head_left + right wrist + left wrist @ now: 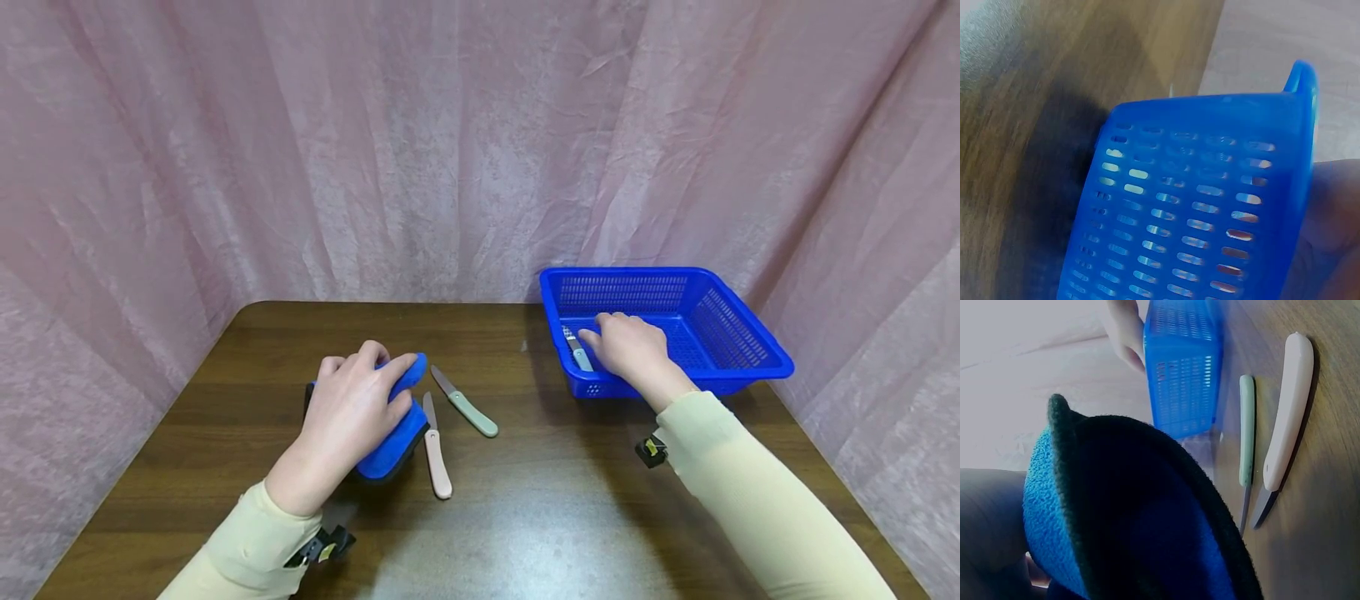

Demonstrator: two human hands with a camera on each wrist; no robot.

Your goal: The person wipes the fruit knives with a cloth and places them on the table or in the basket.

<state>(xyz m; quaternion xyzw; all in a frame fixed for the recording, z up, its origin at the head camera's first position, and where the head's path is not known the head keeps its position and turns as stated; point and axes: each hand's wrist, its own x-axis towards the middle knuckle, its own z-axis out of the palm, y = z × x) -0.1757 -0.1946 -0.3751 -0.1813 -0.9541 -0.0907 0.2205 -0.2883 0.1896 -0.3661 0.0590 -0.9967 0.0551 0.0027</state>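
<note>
A soft pink curtain [420, 150] hangs behind a brown wood worktop [525, 525]. A person works there with both hands.

The job in hand looks like sorting the knives: the right hand [630, 343] seems to be putting a knife in the basket or fixing how it lies. The next move likely calls for moving the right hand clear of the blade and keeping the left hand's cloth away from the other two knives. The sharp ends could nick a finger, so it seems best to pick them up by the handles.

The left hand [348, 408] grips a blue cloth [390, 450] with a dark edge, over the left part of the worktop. The right hand reaches over the front side of the blue basket [761, 372], and its fingertips are partly hidden, so I cannot tell if they hold anything. A light blue knife [582, 359] lies inside, along the basket's left wall, just beside the right thumb.

A pink knife [435, 450] lies just to the right of the cloth. A green knife [470, 410] lies a bit farther right, between the two hands but nearer the left. Both blades point away from the person.
</note>
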